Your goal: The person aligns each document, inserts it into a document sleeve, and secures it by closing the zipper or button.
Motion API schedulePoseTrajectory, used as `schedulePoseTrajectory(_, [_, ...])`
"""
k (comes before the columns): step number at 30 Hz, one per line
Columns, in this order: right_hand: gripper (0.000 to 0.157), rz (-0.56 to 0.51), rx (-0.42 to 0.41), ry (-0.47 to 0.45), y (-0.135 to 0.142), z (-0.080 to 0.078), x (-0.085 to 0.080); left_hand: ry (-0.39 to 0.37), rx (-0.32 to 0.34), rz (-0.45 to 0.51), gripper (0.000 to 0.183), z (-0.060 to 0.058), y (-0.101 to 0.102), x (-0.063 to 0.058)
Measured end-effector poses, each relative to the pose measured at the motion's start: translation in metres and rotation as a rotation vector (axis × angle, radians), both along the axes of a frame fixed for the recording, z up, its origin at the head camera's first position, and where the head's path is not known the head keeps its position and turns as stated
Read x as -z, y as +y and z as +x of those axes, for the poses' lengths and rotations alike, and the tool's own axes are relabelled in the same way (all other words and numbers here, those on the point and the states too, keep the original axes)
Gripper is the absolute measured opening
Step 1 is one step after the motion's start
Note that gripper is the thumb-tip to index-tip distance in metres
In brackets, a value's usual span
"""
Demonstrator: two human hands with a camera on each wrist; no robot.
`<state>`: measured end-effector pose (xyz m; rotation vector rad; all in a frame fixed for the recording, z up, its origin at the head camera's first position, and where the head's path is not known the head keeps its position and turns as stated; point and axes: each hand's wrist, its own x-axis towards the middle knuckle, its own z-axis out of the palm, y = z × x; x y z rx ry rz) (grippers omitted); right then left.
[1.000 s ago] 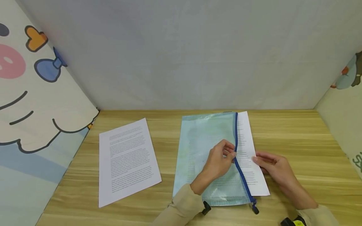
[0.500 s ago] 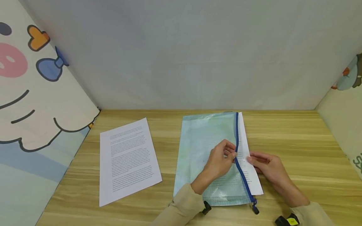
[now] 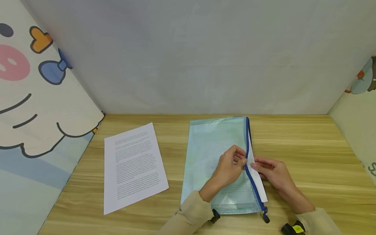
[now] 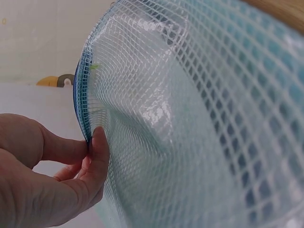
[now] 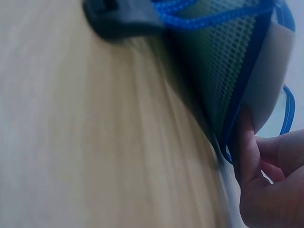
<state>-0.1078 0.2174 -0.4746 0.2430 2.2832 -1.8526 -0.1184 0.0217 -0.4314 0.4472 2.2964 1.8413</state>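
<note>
A pale blue mesh zipper pouch (image 3: 217,137) lies on the table with its blue-edged opening facing right. My left hand (image 3: 228,166) pinches the upper zipper edge between thumb and fingers; the left wrist view shows this pinch on the mesh (image 4: 142,95) closely. Most of a white paper sheet (image 3: 259,187) is inside the pouch, and a narrow strip sticks out on the right. With thumb and fingers my right hand (image 3: 276,173) holds that strip's outer edge. In the right wrist view the sheet (image 5: 273,76) sits between the pouch's blue edges.
A printed sheet (image 3: 135,166) lies apart on the left of the wooden table (image 3: 308,147). The zipper pull (image 3: 266,218) hangs at the pouch's near right corner. A grey-white backdrop (image 3: 205,58) stands behind, with cartoon-printed panels at both sides.
My right hand has moved left, and the held sheet has slid farther into the pouch, so less of it sticks out. The left hand has stayed almost in place on the zipper edge.
</note>
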Motion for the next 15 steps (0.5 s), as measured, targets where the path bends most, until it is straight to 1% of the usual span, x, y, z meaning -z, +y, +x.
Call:
schedulePoseTrajectory(4, [0.052,0.000,-0.011,0.014,-0.005,-0.002,0.001,0.010,-0.001,-0.009,0.011,0.000,-0.001,0.000])
schedulePoseTrajectory(8, [0.048,-0.012,-0.020,0.026,-0.010,-0.003,0.001,0.008,0.008,-0.014,0.011,0.000,-0.002,0.000])
schedulePoseTrajectory(15, [0.043,0.048,-0.023,0.022,-0.017,-0.004,0.001,0.014,0.013,-0.019,0.011,0.000,-0.002,-0.001])
